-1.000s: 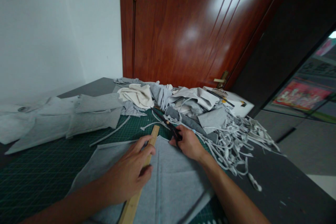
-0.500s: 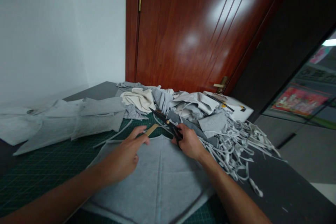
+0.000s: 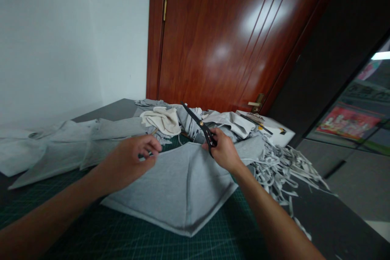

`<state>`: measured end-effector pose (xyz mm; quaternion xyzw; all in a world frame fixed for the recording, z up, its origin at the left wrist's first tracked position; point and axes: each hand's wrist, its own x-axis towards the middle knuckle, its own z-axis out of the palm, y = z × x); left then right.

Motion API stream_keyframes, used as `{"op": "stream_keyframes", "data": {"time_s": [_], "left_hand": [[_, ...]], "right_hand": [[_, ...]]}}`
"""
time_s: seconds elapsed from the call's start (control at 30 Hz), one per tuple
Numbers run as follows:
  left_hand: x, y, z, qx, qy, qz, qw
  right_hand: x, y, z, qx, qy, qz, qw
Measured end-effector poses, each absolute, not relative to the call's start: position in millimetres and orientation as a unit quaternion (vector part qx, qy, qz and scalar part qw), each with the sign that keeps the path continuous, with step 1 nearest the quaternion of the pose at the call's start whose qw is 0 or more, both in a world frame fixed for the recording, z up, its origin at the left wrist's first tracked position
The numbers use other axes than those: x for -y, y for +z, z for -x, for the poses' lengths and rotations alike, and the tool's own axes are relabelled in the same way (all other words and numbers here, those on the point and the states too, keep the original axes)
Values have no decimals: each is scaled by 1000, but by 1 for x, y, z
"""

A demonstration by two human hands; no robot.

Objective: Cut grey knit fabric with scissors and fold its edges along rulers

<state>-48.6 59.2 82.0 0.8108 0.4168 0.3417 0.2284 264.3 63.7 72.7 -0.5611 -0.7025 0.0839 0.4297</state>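
Observation:
My right hand [image 3: 224, 150] is closed around the handles of black scissors [image 3: 201, 123], whose blades point away to the upper left. Its fingers are at the far edge of a grey cloth piece [image 3: 173, 187] with a crease down its middle; whether they pinch the cloth is hidden. Beside the cloth's left edge is my left hand [image 3: 128, 162], fingers curled and thumb apart from them. A narrow tan stick [image 3: 154, 131] pokes out behind its fingers, mostly hidden by the hand.
Beneath the cloth lies a green cutting mat [image 3: 146, 243]. Grey fabric pieces [image 3: 67, 142] stretch along the left. At the back are a cream cloth [image 3: 161, 121] and a white box [image 3: 276, 130]. Cut fabric strips [image 3: 277, 170] heap up at the right, before a brown door [image 3: 213, 36].
The grey cloth has shifted away from me, baring the mat in front. My left hand has drawn back to the left with the tan stick. The scissors have moved farther off.

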Motion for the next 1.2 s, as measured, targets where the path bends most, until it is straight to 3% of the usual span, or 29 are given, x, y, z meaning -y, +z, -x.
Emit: {"op": "stream_keyframes", "data": {"time_s": [0.03, 0.1, 0.13, 0.2, 0.47, 0.7, 0.83, 1.03, 1.2], "left_hand": [[-44, 82, 40, -385, 289, -823, 303], [-15, 73, 24, -293, 122, -768, 556], [-3, 65, 18, -269, 82, -737, 614], [12, 46, 9, -260, 49, -698, 666], [22, 11, -2, -293, 117, -522, 792], [13, -4, -23, -257, 291, -377, 841], [5, -1, -26, -240, 352, -349, 834], [-1, 19, -24, -147, 402, -394, 813], [-4, 55, -12, -187, 480, -382, 768]], "right_hand": [[-65, 75, -264, 700, 81, 559, 437], [-69, 78, -264, 694, 77, 556, 450], [-70, 80, -264, 693, 75, 554, 456], [-72, 84, -264, 691, 71, 548, 465], [-70, 120, -262, 688, 41, 504, 520], [-66, 162, -253, 675, 30, 409, 613], [-62, 178, -244, 643, 98, 309, 694], [-62, 177, -237, 597, 173, 303, 722], [-68, 161, -237, 564, 198, 325, 733]]}}
